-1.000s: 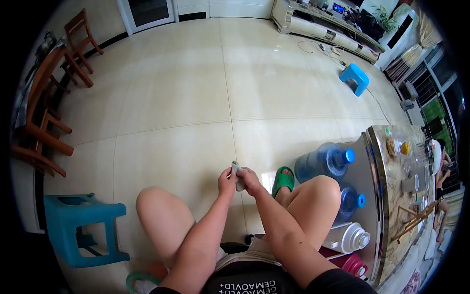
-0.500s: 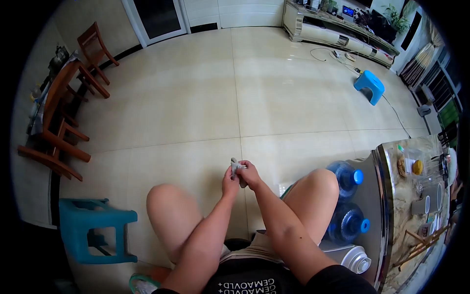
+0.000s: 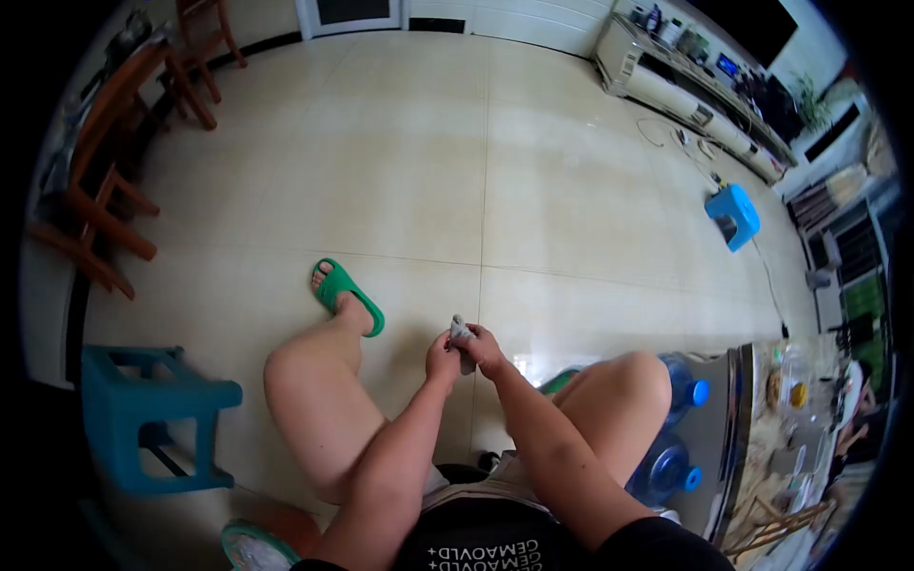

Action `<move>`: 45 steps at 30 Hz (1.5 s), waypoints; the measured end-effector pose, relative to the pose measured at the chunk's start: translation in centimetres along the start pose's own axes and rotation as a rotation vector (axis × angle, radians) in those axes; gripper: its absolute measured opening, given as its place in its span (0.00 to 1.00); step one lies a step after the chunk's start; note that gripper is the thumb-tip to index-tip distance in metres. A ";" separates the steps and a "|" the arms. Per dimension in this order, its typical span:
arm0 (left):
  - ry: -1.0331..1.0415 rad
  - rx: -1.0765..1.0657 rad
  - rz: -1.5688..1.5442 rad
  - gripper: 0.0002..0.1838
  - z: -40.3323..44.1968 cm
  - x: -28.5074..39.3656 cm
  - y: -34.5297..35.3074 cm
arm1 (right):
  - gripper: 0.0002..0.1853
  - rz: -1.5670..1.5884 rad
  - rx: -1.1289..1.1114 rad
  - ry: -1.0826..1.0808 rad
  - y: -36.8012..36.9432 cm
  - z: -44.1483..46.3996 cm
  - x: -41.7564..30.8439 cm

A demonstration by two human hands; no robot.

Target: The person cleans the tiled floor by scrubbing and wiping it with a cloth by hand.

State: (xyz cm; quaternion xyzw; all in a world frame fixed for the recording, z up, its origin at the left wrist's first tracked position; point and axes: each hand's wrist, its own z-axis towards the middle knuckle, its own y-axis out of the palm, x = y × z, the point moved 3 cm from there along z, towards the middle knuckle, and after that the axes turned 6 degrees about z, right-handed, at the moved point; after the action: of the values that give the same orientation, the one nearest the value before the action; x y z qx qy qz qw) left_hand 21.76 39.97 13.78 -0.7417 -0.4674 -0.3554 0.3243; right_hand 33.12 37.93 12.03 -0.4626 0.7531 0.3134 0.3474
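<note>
My left hand (image 3: 442, 362) and my right hand (image 3: 486, 350) meet in front of my knees, fingers closed on a small bunched grey cloth (image 3: 459, 328). One end of the cloth sticks up above the fingers, and part of it hangs between the two hands. Its full shape is hidden by the fingers. Both hands are in the air over the tiled floor (image 3: 400, 181). Beyond them to the left, my bare foot rests in a green slipper (image 3: 357, 293). Another green slipper (image 3: 557, 383) shows partly behind my right knee.
A teal stool (image 3: 162, 400) stands at left, near wooden chairs (image 3: 109, 228). Large blue water bottles (image 3: 662, 466) sit by the marble-topped cabinet (image 3: 757, 419) at right. Farther off are a small blue stool (image 3: 733, 214), a floor cable and a TV cabinet (image 3: 685, 100).
My left leg has swung outward and forward, bringing the slippered foot into sight. The camera view has turned and tilted. Both hands still hold the grey cloth.
</note>
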 end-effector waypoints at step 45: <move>-0.043 0.489 0.213 0.21 15.0 -9.0 1.7 | 0.18 -1.331 0.281 -0.582 -0.8 19.7 -1.3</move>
State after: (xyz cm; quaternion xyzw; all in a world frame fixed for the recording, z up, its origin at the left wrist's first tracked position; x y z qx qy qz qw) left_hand 23.91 47.42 -2.00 -0.6938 -0.4652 -0.1802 0.5194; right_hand 38.83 53.87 1.93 -0.6708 0.2236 0.0469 0.7056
